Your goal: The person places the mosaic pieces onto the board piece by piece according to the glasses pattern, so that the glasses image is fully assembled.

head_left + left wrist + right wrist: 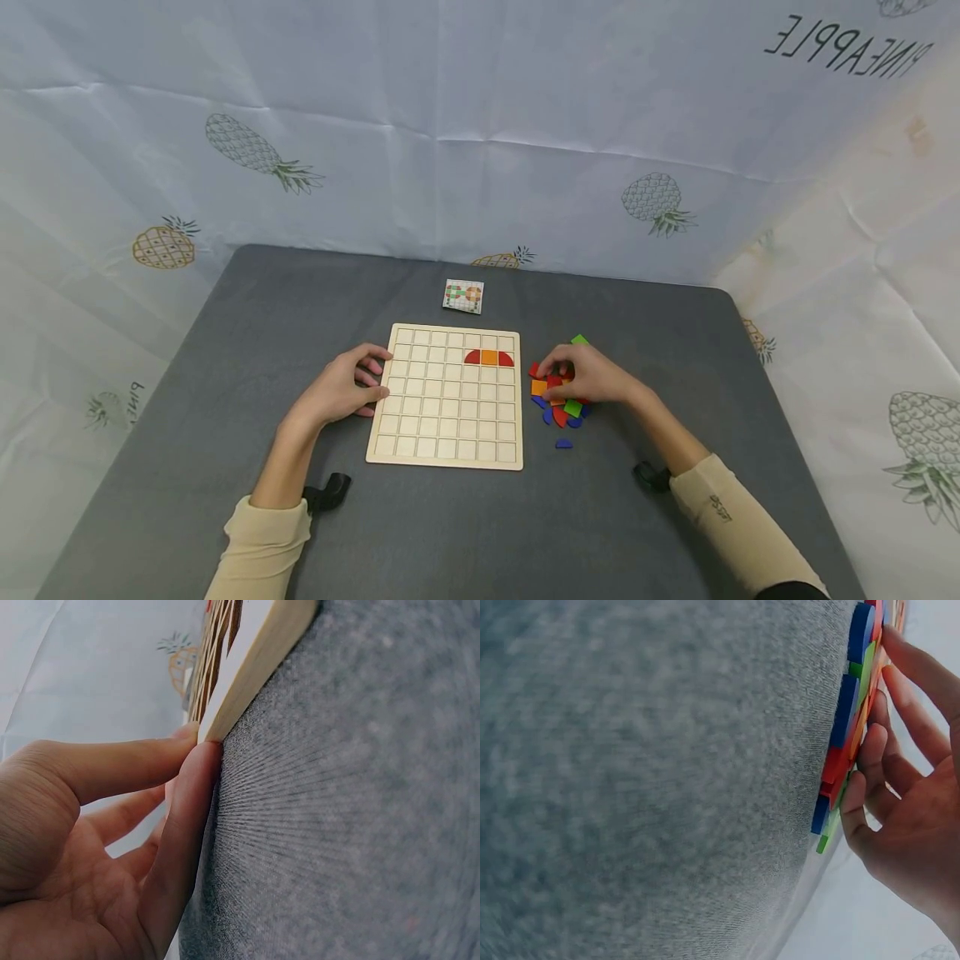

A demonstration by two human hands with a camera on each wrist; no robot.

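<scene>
The wooden grid board (446, 396) lies flat on the table; one row near its far right carries a red quarter-round piece (472, 357), an orange square (489, 357) and another red quarter-round (506, 359). At the board's left side, my left hand (341, 385) holds the edge, thumb on top and fingers against the side; the left wrist view shows this grip at the board's edge (259, 664). My right hand (596, 375) is over a heap of coloured pieces (560, 414), fingers loosely bent and touching it. Whether a piece is between the fingertips is hidden.
Beyond the board lies a small pattern card (463, 296). A single blue half-round piece (564, 444) sits apart, nearer than the heap. The grey table (450, 533) meets a pineapple-print cloth (450, 192) behind. Both wrists wear black camera mounts (327, 492).
</scene>
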